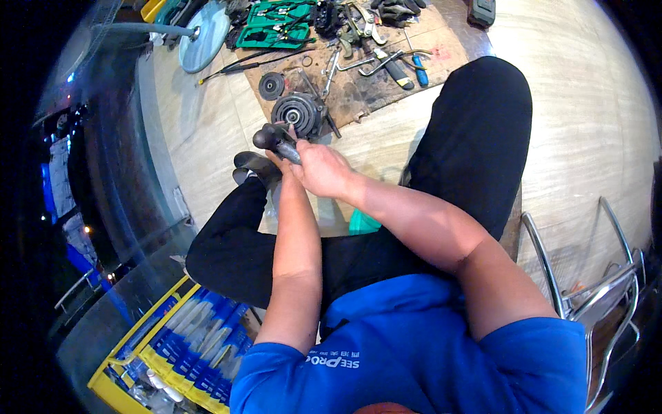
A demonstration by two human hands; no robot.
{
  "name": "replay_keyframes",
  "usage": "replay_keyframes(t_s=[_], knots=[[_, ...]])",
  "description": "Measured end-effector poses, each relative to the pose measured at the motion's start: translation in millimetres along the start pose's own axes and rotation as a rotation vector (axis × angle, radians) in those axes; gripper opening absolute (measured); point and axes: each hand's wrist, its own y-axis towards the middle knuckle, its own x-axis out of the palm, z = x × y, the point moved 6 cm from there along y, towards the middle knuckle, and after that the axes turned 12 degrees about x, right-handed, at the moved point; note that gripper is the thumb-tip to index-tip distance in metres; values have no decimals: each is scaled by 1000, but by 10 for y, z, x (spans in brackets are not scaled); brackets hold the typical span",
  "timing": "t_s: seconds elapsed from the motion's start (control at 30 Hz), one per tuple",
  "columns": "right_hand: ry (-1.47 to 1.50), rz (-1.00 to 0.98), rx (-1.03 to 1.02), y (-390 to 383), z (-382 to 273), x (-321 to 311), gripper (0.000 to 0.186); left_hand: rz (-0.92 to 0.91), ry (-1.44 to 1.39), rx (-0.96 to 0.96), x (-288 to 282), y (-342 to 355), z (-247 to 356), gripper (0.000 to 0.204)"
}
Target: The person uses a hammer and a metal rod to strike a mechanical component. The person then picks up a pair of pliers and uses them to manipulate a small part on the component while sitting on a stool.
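Observation:
My right hand is closed round a hammer with a dark, rounded head, held just on the near side of a round, grooved metal pulley assembly. My left hand sits below and behind the hammer. Most of its fingers are hidden by the hammer and my right hand; one fingertip shows near the centre of the pulley. The assembly rests on a stained brown board on the floor. A separate dark ring-shaped disc lies just to its left.
Pliers, a blue-handled screwdriver and wrenches lie on the board. Beyond them is an open green tool case. A metal-framed chair stands at right. At lower left is a yellow rack of blue packages.

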Motion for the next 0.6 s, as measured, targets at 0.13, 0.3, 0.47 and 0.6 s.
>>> replay_keyframes(t_s=[0.13, 0.3, 0.47, 0.6], knots=[[-14, -18, -38, -30, -16, 45, 58, 29, 1, -22, -6, 19, 148, 58], [-14, -48, 59, 31, 71, 17, 48, 59, -10, -30, 93, 23, -1, 55], [58, 58, -88, -45, -40, 1, 39, -257, 878, 292, 113, 113, 258, 59], [19, 12, 26, 21, 52, -64, 36, -236, 506, 74, 184, -3, 84, 43]])
